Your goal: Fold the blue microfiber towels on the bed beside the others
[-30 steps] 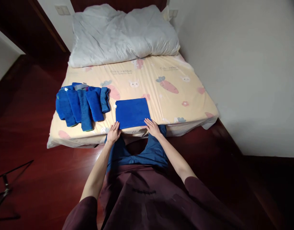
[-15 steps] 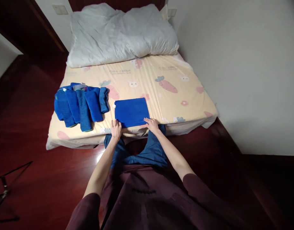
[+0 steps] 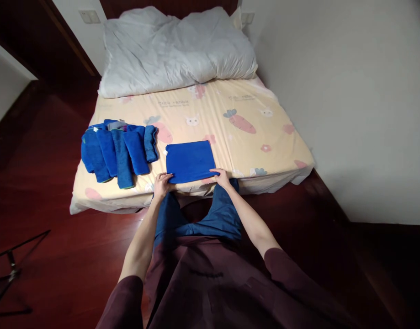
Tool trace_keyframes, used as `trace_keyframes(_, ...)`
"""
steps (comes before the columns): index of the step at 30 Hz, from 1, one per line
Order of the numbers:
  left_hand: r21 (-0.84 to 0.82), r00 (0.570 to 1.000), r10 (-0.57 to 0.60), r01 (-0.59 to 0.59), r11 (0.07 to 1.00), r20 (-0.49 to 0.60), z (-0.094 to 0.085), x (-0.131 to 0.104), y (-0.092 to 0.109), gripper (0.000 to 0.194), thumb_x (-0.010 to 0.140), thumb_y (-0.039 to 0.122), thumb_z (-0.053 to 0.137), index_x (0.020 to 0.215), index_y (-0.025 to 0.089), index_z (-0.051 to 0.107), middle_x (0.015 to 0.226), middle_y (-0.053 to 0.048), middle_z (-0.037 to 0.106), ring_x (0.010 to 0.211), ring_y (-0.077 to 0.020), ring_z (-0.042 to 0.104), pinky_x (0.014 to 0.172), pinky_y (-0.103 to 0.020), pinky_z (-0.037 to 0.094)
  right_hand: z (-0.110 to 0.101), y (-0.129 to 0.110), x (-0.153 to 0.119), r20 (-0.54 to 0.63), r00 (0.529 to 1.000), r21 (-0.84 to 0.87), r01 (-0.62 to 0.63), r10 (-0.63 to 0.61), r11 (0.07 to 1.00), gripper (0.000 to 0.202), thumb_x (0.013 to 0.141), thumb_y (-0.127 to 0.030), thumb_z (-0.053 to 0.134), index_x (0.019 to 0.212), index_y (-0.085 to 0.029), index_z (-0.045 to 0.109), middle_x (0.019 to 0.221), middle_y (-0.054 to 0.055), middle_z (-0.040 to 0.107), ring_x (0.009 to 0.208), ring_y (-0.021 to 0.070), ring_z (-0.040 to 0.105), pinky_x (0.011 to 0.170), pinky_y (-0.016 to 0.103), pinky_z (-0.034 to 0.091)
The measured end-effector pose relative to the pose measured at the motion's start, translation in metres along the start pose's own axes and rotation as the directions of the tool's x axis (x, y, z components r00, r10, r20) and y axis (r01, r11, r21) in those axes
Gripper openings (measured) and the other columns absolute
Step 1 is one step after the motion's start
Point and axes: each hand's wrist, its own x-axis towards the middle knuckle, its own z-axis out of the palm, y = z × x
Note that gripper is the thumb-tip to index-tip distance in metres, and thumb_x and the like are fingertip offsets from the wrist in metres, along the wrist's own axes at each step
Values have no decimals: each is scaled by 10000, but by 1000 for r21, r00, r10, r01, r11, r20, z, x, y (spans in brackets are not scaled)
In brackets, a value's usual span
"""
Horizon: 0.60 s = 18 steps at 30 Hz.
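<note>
A blue towel lies flat as a rectangle near the bed's front edge, with a small white tag at its left side. My left hand is closed on its near left corner, fingertips over the cloth. At the near right corner, my right hand pinches the edge between thumb and fingers. The near edge looks slightly turned up between my hands. To the left, several rolled blue towels lie side by side in an overlapping pile.
The bed has a pale yellow sheet with carrot and rabbit prints. A bulky white quilt lies across its head end. A wall runs along the right. Part of a black stand shows on the dark red floor at lower left.
My hands have shifted from resting at the towel's near corners to gripping them, the left slightly lower and outward. The near edge looks a little more raised. The view moved slightly.
</note>
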Motion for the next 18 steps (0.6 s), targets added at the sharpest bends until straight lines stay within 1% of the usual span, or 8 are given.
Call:
trace_keyframes(3, -28, 997, -69, 69, 997, 17, 0, 3, 0, 514, 746, 127, 533, 1197, 230, 757, 1208, -74, 744, 1233, -294, 579, 1116, -466, 471, -1, 0, 1, 1, 998, 76, -58, 58, 995, 526, 696, -45, 471, 1081, -188, 801, 1183, 55, 785, 1161, 214, 723, 1113, 414, 526)
trace_keyframes(6, -55, 992, -125, 126, 990, 19, 2, 4, -5, 445, 809, 201, 511, 1184, 213, 752, 1147, -92, 747, 1170, -299, 595, 1065, -447, 498, -2, 0, 2, -11, 997, 111, -79, 80, 991, 466, 723, -87, 497, 1064, -184, 799, 1178, 64, 786, 1153, 221, 724, 1106, 414, 527)
trace_keyframes(9, -67, 989, -148, 148, 987, 7, 5, 6, -9, 364, 905, 310, 497, 1153, 199, 740, 1135, -109, 745, 1133, -299, 595, 1046, -432, 496, -2, 1, 4, -7, 997, 129, -76, 78, 989, 443, 718, -91, 502, 1038, -176, 797, 1159, 71, 790, 1139, 221, 726, 1102, 409, 527)
trace_keyframes(13, -70, 987, -163, 162, 984, -10, 8, 8, -8, 343, 942, 386, 507, 1140, 192, 710, 1112, -122, 730, 1097, -290, 598, 1017, -409, 497, -4, 4, 7, 19, 997, 117, -83, 81, 990, 407, 719, -98, 519, 1008, -186, 791, 1144, 63, 792, 1127, 224, 725, 1095, 413, 527)
trace_keyframes(15, -62, 984, -180, 179, 982, -8, 7, 6, -7, 322, 953, 404, 508, 1118, 203, 698, 1023, -116, 719, 1054, -287, 606, 979, -397, 506, -7, 6, 8, 28, 995, 117, -96, 93, 988, 348, 750, -138, 553, 1006, -184, 784, 1137, 67, 790, 1105, 226, 727, 1067, 404, 541)
trace_keyframes(18, -45, 978, -211, 210, 977, 4, 6, 0, -7, 276, 969, 441, 510, 990, 218, 671, 849, -90, 663, 942, -278, 618, 902, -381, 510, -11, 9, 10, 43, 991, 146, -131, 126, 981, 277, 789, -269, 651, 1016, -161, 766, 1063, 87, 790, 986, 236, 739, 950, 384, 585)
